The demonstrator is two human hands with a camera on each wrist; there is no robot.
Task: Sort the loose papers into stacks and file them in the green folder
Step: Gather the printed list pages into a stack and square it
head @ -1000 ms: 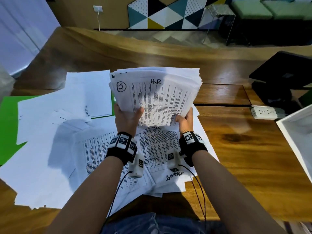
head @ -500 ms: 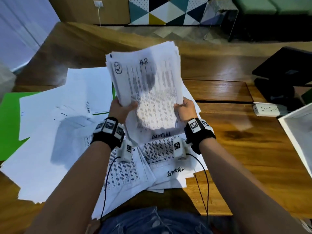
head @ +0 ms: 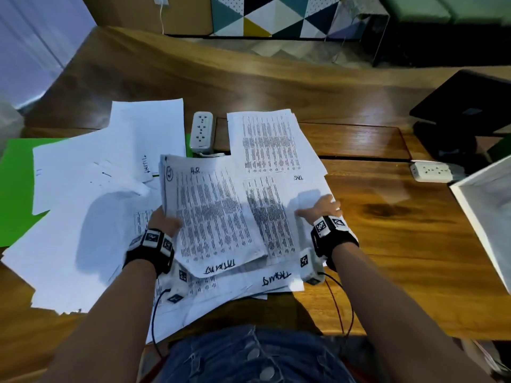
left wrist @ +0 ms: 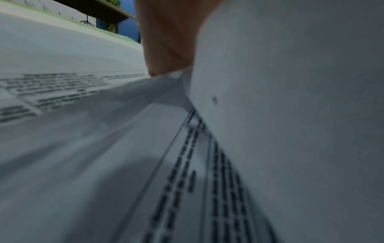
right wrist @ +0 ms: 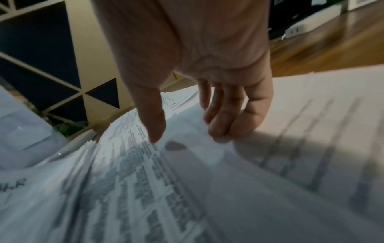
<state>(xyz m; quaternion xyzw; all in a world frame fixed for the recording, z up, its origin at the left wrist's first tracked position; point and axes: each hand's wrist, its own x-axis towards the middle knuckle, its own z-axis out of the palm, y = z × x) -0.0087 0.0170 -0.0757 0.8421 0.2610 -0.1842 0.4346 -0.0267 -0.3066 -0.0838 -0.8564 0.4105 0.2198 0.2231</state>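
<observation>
A thick stack of printed sheets marked "H.R" point(head: 210, 211) lies low over the paper pile in front of me. My left hand point(head: 166, 221) grips its left edge, and in the left wrist view a finger point(left wrist: 168, 41) presses against the stack point(left wrist: 290, 115). My right hand point(head: 318, 207) is off the stack, with straight fingers point(right wrist: 224, 115) resting on a printed sheet point(head: 276, 222) to the right. Loose white papers point(head: 91, 217) cover the table's left and middle. The green folder point(head: 16, 189) lies open under them at the far left.
A white power strip point(head: 203, 132) lies beyond the papers and another point(head: 431, 171) at the right. A black device point(head: 464, 114) stands at the back right, and a white tray point(head: 484, 205) juts in from the right edge. Bare wooden table point(head: 387, 244) shows on the right.
Both hands held the stack upright; it has come down onto the pile. My right hand let go and moved right onto the sheets. The power strip behind is uncovered.
</observation>
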